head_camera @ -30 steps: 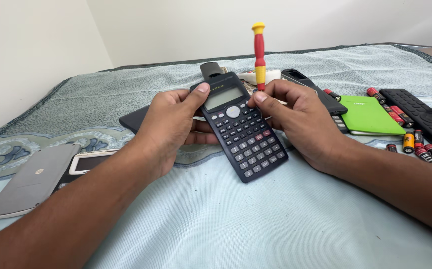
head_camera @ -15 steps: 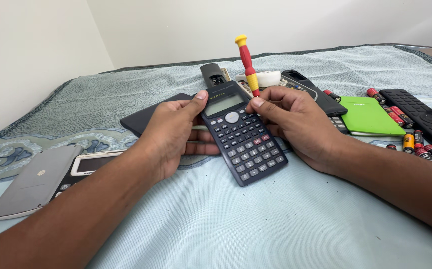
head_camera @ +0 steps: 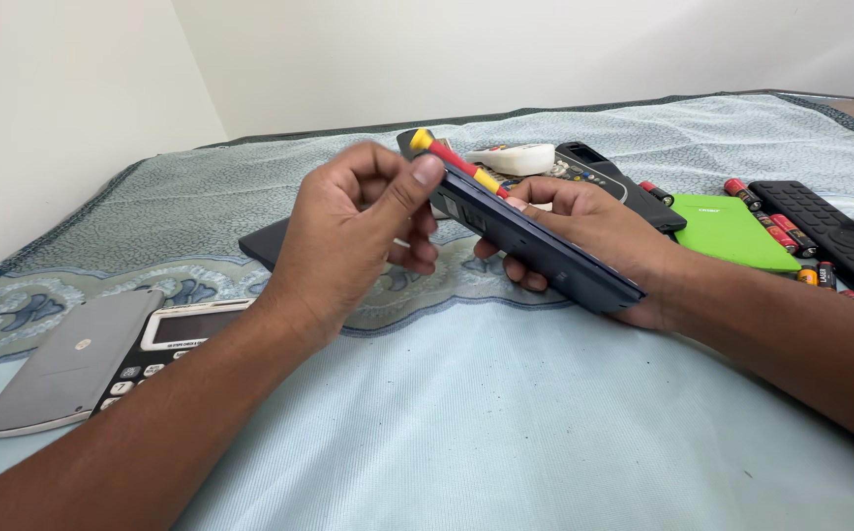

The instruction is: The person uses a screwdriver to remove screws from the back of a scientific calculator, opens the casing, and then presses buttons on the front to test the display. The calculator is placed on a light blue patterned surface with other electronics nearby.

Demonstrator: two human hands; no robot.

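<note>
My left hand [head_camera: 348,231] and right hand [head_camera: 584,231] both grip the calculator [head_camera: 535,241], tipped on edge above the bed [head_camera: 447,423]. The screwdriver [head_camera: 457,162] in my right hand could slip out.

Both hands raised mid-frame, forearms reaching in from the lower corners.

The left hand [head_camera: 353,231] sits left of centre, back toward the camera, fingers curled inward and thumb pressed forward at its upper right; its forearm runs down to the lower left of the frame. The right hand [head_camera: 584,231] lies right of centre, palm-side grip closed, fingers wrapped under and thumb on top, wrist angled toward the lower right edge.
</note>
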